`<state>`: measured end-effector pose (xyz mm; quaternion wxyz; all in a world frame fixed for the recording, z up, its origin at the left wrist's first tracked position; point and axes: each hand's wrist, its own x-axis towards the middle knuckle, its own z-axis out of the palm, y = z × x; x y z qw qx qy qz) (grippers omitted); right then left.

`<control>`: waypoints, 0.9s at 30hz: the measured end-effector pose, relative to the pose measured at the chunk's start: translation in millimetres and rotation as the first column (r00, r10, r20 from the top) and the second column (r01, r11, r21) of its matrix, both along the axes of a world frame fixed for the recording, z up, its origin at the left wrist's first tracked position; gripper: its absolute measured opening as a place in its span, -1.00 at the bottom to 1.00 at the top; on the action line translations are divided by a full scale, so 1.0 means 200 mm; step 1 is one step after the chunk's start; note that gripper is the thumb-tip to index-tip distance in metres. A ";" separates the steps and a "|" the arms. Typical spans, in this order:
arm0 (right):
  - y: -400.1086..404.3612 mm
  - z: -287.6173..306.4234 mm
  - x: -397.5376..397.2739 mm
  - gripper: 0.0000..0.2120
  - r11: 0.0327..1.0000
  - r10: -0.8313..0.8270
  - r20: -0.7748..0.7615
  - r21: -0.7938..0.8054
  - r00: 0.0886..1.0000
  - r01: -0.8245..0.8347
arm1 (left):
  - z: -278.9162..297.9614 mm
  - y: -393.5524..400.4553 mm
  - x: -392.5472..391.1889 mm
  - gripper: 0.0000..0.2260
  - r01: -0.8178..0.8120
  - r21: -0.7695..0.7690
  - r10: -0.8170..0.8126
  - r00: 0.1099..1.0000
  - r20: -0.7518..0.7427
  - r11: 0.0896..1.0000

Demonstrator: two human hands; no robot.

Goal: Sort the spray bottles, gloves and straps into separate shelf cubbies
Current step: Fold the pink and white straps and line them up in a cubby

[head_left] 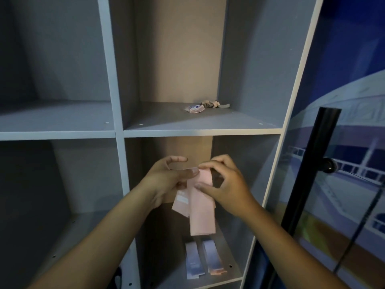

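Both hands, left (166,180) and right (225,184), pinch the pink strap (202,209) near its top; probably light, limp fabric.

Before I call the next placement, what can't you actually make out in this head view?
- Small crumpled items in the upper cubby: too small and blurred to identify.
- Top end of the pink strap: covered by the left hand and right hand.
- Two straps on the lower shelf: their printing is unreadable.
- Spray bottles: none in view.
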<state>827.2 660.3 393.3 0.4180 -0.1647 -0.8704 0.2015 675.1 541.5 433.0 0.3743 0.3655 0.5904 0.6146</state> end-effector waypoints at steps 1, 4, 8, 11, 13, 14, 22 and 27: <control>0.00 -0.01 -0.01 -0.65 0.999 -0.021 -0.010 0.025 1.000 0.021 | 0.00 0.00 -0.01 -0.56 0.020 -0.012 -0.020 1.000 0.016 1.000; 0.00 -0.02 -0.01 -0.79 0.998 -0.045 -0.061 0.036 0.997 0.047 | 0.00 0.00 -0.01 -0.60 0.046 -0.036 -0.047 0.998 -0.029 0.998; -0.01 0.01 0.00 -0.88 0.994 0.028 -0.065 -0.103 0.997 -0.034 | -0.01 0.00 0.02 -0.76 0.001 0.017 0.004 0.954 -0.299 1.000; 0.00 0.02 0.02 -0.90 0.975 0.086 -0.129 -0.194 0.988 -0.110 | -0.05 -0.01 0.01 -0.80 0.051 0.113 0.008 0.884 -0.467 0.992; 0.01 0.03 0.04 -0.90 0.967 0.096 -0.162 -0.220 0.982 -0.131 | -0.07 -0.02 0.00 -0.75 0.108 0.155 -0.016 0.865 -0.502 0.982; 0.01 0.03 0.04 -0.89 0.960 0.104 -0.184 -0.239 0.977 -0.147 | -0.08 -0.02 0.00 -0.73 0.132 0.165 -0.031 0.863 -0.504 0.978; -0.04 0.03 0.05 -0.86 0.902 0.093 -0.282 -0.382 0.955 -0.200 | -0.16 -0.01 0.07 -0.79 0.128 0.202 -0.049 0.933 -0.355 0.971; -0.04 0.04 0.07 -0.86 0.892 0.079 -0.297 -0.405 0.952 -0.200 | -0.19 0.01 0.11 -0.83 0.113 0.184 -0.051 0.948 -0.313 0.977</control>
